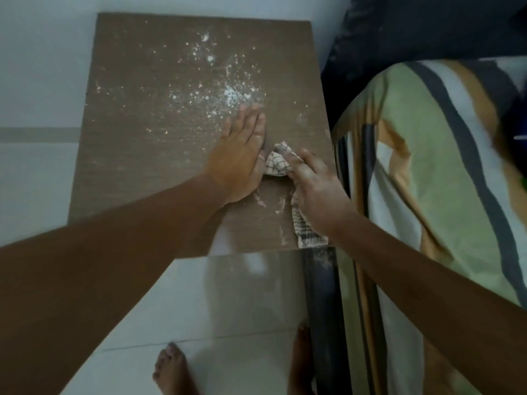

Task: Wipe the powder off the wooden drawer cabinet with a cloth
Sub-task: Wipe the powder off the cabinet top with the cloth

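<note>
The brown wooden cabinet top (137,166) fills the upper middle of the head view. White powder (228,92) is scattered over its far and middle part, with faint smears near the front right. My left hand (241,158) lies flat on the top, fingers together and pointing away, just below the thickest powder. My right hand (316,192) grips a checked white-and-dark cloth (275,162) at the cabinet's right side. One end of the cloth pokes out beside my left hand; the other end hangs by the front right corner.
A bed with a striped green, white and orange cover (427,181) presses against the cabinet's right side, with a dark frame rail (322,309) below. A dark pillow (413,29) lies at the back right. White floor tiles (228,309) and my bare feet (171,372) are in front.
</note>
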Demonstrator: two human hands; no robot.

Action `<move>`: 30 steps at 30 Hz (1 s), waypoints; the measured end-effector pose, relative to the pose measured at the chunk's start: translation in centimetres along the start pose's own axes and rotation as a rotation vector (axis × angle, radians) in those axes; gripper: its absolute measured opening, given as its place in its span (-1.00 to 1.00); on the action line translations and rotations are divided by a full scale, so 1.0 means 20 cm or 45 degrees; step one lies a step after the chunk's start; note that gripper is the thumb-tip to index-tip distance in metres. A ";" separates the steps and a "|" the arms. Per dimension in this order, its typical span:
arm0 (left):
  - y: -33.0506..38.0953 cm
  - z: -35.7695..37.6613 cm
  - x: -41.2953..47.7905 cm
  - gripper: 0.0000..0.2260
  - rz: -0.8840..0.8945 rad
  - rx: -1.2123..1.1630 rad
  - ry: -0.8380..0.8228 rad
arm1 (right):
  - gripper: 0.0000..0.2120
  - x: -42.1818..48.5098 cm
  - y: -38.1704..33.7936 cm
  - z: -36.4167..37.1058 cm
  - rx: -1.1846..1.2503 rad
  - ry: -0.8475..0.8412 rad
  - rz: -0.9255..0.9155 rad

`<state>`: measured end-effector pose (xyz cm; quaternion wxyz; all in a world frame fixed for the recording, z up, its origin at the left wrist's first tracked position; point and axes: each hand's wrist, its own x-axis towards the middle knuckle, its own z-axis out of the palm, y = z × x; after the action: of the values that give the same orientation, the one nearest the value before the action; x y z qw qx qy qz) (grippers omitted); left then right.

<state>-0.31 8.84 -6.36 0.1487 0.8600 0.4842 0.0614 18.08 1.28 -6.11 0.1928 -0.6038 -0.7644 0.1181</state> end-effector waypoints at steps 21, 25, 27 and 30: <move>-0.11 0.12 0.17 -0.40 -0.092 0.127 0.074 | -0.48 1.44 0.45 0.14 -0.186 0.080 0.347; -0.10 0.11 0.17 -0.40 -0.092 0.153 0.048 | -0.47 1.42 0.45 0.13 -0.167 0.009 0.397; -0.10 0.11 0.17 -0.40 -0.093 0.170 0.042 | -0.48 1.41 0.45 0.11 -0.186 -0.052 0.366; -0.10 0.11 0.16 -0.40 -0.098 0.191 0.028 | -0.49 1.40 0.45 0.11 -0.191 -0.114 0.318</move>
<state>0.33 12.19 -9.20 0.0810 0.8488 0.5216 0.0286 19.59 30.61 -7.49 0.0969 -0.7010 -0.6979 0.1106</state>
